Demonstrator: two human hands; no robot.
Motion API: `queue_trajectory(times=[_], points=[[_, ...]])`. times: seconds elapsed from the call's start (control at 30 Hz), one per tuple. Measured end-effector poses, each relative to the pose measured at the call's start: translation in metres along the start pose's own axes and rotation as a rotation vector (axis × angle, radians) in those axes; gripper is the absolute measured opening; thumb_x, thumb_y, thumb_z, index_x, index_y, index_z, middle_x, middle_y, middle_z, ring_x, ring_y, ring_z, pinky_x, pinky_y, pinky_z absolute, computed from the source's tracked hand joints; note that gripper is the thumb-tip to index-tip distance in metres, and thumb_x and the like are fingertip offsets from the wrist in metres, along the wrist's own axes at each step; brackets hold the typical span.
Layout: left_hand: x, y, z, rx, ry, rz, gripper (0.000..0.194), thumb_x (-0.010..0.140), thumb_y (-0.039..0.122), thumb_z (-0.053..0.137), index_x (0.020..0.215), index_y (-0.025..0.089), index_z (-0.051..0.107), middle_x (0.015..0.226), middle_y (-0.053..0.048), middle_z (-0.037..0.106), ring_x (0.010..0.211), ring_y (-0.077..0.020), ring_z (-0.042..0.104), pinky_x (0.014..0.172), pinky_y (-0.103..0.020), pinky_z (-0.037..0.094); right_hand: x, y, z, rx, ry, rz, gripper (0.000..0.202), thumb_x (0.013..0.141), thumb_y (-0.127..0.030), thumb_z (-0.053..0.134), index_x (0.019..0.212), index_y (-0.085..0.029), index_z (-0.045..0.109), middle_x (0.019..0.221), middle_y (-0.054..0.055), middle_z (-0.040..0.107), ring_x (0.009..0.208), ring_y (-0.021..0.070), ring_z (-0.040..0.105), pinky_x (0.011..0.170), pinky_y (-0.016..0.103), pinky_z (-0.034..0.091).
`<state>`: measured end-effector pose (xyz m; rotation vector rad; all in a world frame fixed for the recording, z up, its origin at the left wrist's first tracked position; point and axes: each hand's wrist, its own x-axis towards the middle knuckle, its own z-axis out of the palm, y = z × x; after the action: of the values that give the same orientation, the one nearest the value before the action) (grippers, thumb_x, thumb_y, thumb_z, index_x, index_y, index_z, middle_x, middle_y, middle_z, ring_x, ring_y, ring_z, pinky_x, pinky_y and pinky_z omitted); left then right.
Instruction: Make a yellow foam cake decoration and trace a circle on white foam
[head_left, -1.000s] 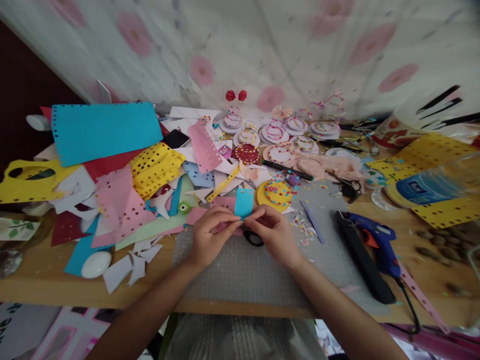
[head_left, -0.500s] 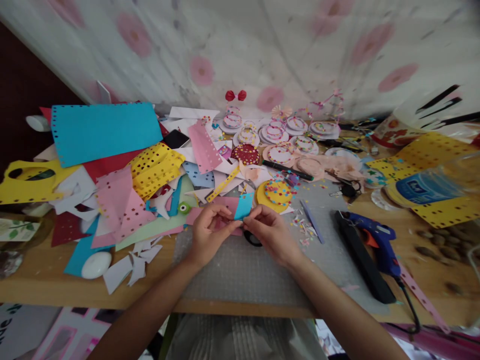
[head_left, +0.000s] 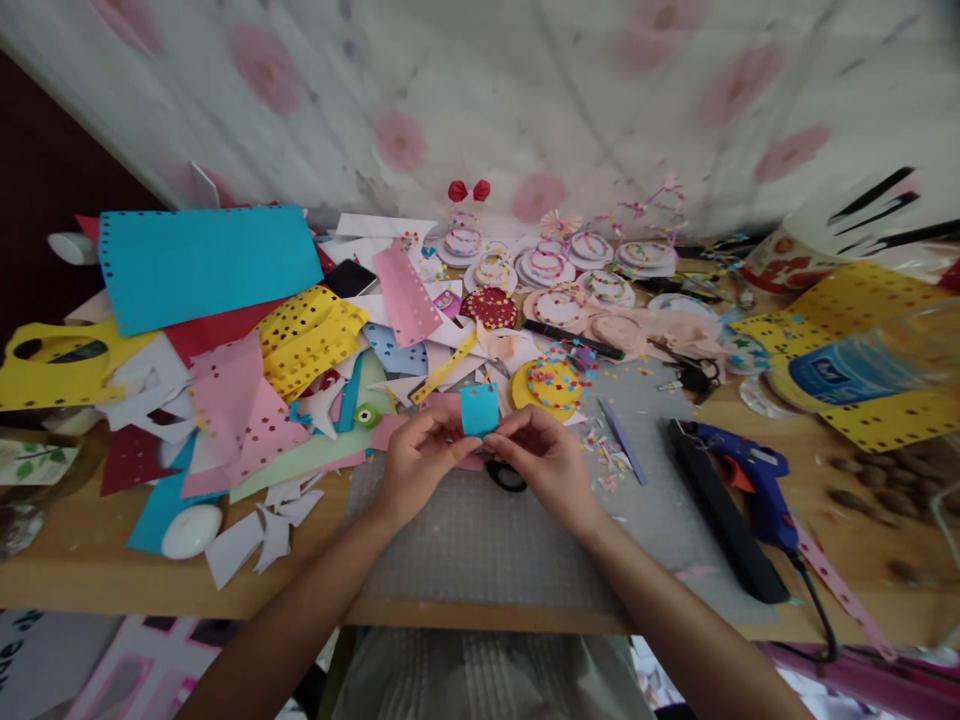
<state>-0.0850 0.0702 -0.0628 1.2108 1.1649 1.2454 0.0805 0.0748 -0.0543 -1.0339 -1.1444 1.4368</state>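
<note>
A small piece of blue paper (head_left: pixel 479 410) stands upright between my two hands over the grey cutting mat (head_left: pixel 480 560). My left hand (head_left: pixel 420 460) pinches its lower left edge with thumb and fingers. At its lower right corner, the fingertips of my right hand (head_left: pixel 546 462) are pressed together on it. Just below the fingers, the black loop of a scissors handle (head_left: pixel 507 477) shows; the rest is hidden. Beyond my right hand lies a yellow paper disc (head_left: pixel 523 392) with a ring of coloured stars on it.
Punched coloured sheets and scraps (head_left: pixel 247 410) pile up at left. Decorated paper discs (head_left: pixel 547 265) line the back. A purple tweezer-like tool (head_left: pixel 622 442), a black bar (head_left: pixel 724 515), a blue glue gun (head_left: pixel 761 490) and a plastic bottle (head_left: pixel 855 375) lie at right.
The blue paper has turned from a tilt to nearly upright and shifted slightly left. Both hands keep their pinch in almost the same place.
</note>
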Motion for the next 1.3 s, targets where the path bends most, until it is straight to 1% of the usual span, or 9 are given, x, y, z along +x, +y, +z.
queue_trajectory(times=[0.23, 0.37, 0.5, 0.6, 0.7, 0.8, 0.93, 1.1, 1.3], points=[[0.001, 0.001, -0.001, 0.074, -0.044, 0.041, 0.018, 0.073, 0.030, 0.076, 0.081, 0.018, 0.066, 0.076, -0.001, 0.066, 0.070, -0.0137, 0.060, 0.065, -0.025, 0.050, -0.002, 0.001, 0.003, 0.072, 0.025, -0.068, 0.041, 0.072, -0.032, 0.077, 0.077, -0.026, 0.036, 0.064, -0.007, 0.056, 0.053, 0.0102, 0.054, 0.050, 0.023, 0.047], [0.001, 0.003, -0.002, 0.223, -0.095, 0.161, 0.013, 0.081, 0.029, 0.067, 0.075, 0.018, 0.064, 0.070, -0.001, 0.062, 0.067, -0.0136, 0.056, 0.063, -0.025, 0.047, -0.002, 0.005, 0.002, -0.018, -0.005, -0.122, 0.032, 0.078, -0.032, 0.072, 0.082, -0.025, 0.041, 0.071, -0.005, 0.053, 0.061, 0.0105, 0.053, 0.055, 0.023, 0.046], [0.000, 0.006, -0.003, 0.259, -0.100, 0.252, 0.017, 0.082, 0.027, 0.065, 0.069, 0.019, 0.059, 0.067, 0.000, 0.058, 0.062, -0.0125, 0.052, 0.056, -0.023, 0.043, -0.004, 0.008, -0.002, -0.278, -0.151, -0.152, 0.015, 0.088, -0.033, 0.060, 0.084, -0.023, 0.049, 0.071, -0.003, 0.050, 0.060, 0.0107, 0.046, 0.052, 0.024, 0.039], [-0.001, 0.006, -0.004, 0.259, -0.138, 0.218, 0.016, 0.083, 0.029, 0.064, 0.071, 0.019, 0.060, 0.067, -0.001, 0.059, 0.062, -0.0136, 0.053, 0.057, -0.024, 0.045, -0.006, 0.006, -0.005, -0.370, -0.218, -0.135, 0.025, 0.090, -0.036, 0.056, 0.072, -0.021, 0.048, 0.063, -0.004, 0.045, 0.055, 0.0101, 0.039, 0.048, 0.024, 0.031], [-0.003, 0.006, -0.004, 0.234, -0.232, 0.145, 0.017, 0.087, 0.030, 0.057, 0.076, 0.019, 0.063, 0.071, -0.002, 0.062, 0.069, -0.0160, 0.058, 0.062, -0.027, 0.049, -0.006, 0.003, -0.005, -0.280, -0.255, -0.080, 0.029, 0.089, -0.040, 0.058, 0.070, -0.021, 0.046, 0.062, -0.004, 0.045, 0.056, 0.0103, 0.040, 0.049, 0.024, 0.032], [-0.004, 0.009, -0.003, 0.162, -0.238, 0.092, 0.019, 0.086, 0.030, 0.058, 0.072, 0.019, 0.063, 0.069, -0.001, 0.062, 0.070, -0.0164, 0.060, 0.064, -0.027, 0.050, -0.006, 0.001, -0.001, -0.159, -0.287, -0.059, 0.027, 0.090, -0.040, 0.057, 0.074, -0.021, 0.047, 0.065, -0.004, 0.046, 0.058, 0.0100, 0.043, 0.051, 0.023, 0.035], [-0.002, 0.009, -0.004, 0.058, -0.187, 0.049, 0.022, 0.083, 0.036, 0.062, 0.067, 0.020, 0.064, 0.063, 0.000, 0.062, 0.060, -0.0150, 0.058, 0.057, -0.026, 0.050, -0.009, 0.003, 0.003, -0.073, -0.224, -0.200, 0.020, 0.086, -0.032, 0.063, 0.097, -0.026, 0.047, 0.084, -0.001, 0.053, 0.068, 0.0109, 0.052, 0.060, 0.024, 0.046], [-0.002, -0.001, -0.007, -0.002, -0.177, 0.004, 0.021, 0.083, 0.038, 0.063, 0.074, 0.020, 0.068, 0.065, -0.001, 0.065, 0.058, -0.0156, 0.060, 0.054, -0.027, 0.051, -0.009, 0.005, -0.003, -0.367, -0.211, -0.465, 0.019, 0.087, -0.020, 0.061, 0.104, -0.027, 0.059, 0.094, 0.004, 0.063, 0.086, 0.0170, 0.060, 0.077, 0.033, 0.051], [-0.004, -0.003, -0.007, -0.054, -0.196, -0.018, 0.024, 0.087, 0.040, 0.059, 0.076, 0.021, 0.070, 0.070, -0.003, 0.068, 0.066, -0.0196, 0.066, 0.059, -0.031, 0.055, -0.006, 0.005, -0.006, -0.393, -0.172, -0.462, 0.014, 0.087, -0.019, 0.062, 0.099, -0.027, 0.064, 0.093, 0.004, 0.066, 0.090, 0.0187, 0.062, 0.081, 0.036, 0.051]])
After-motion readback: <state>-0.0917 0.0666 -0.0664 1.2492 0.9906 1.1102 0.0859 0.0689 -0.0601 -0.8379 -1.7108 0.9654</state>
